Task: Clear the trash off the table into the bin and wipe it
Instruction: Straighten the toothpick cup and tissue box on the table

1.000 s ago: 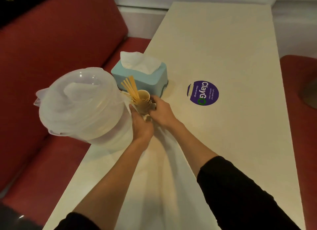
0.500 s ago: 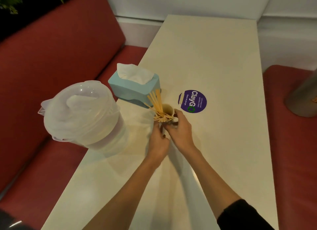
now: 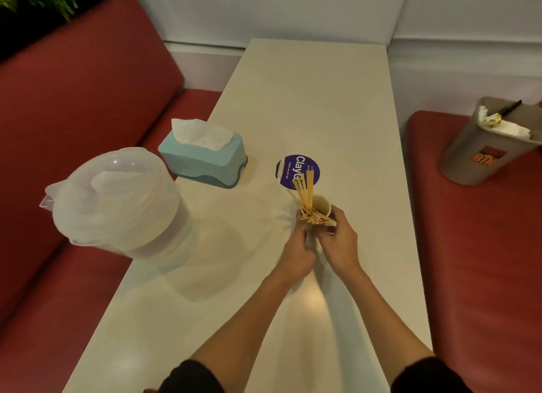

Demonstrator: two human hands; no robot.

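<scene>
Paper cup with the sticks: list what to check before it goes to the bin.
1. Grip: right hand and left hand both hold the paper cup: ok.
2. Wooden sticks contained: they fan loosely above the rim: not ok.
3. Way to the bin: no object stands on the table between: ok.
4. Room in bin: trash reaches its rim: cannot tell.
5. Pitcher and tissue box apart from the hands: ok.
</scene>
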